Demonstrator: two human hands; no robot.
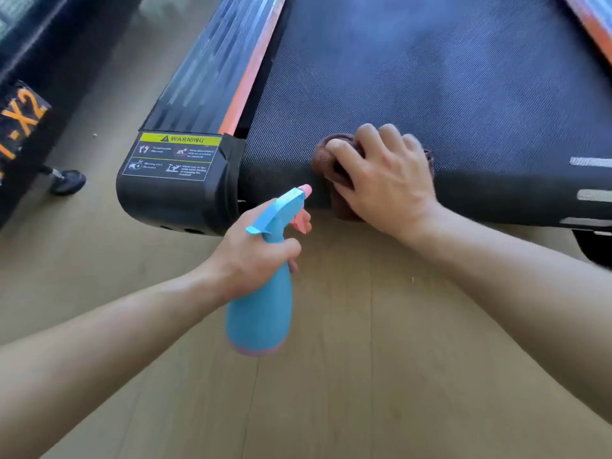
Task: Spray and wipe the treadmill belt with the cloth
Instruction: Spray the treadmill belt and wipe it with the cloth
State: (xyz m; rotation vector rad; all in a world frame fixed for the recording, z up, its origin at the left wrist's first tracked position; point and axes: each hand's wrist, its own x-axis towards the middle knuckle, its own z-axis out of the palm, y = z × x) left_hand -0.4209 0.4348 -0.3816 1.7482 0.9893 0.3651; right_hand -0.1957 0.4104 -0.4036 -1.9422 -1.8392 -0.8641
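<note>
The dark textured treadmill belt [430,94] fills the upper right of the head view. My right hand [384,180] grips a bunched brown cloth [328,154] and presses it on the belt's near rounded end. Most of the cloth is hidden under the hand. My left hand [255,256] holds a blue spray bottle [261,313] by its neck, above the floor just in front of the treadmill. Its pink nozzle points up toward the belt, and a finger lies by the pink trigger.
A black side rail with an orange stripe [245,77] runs along the belt's left edge, ending in a corner cap with a yellow warning label [172,157]. Another black machine with a small foot [68,182] stands at far left. Wooden floor [364,359] spreads below.
</note>
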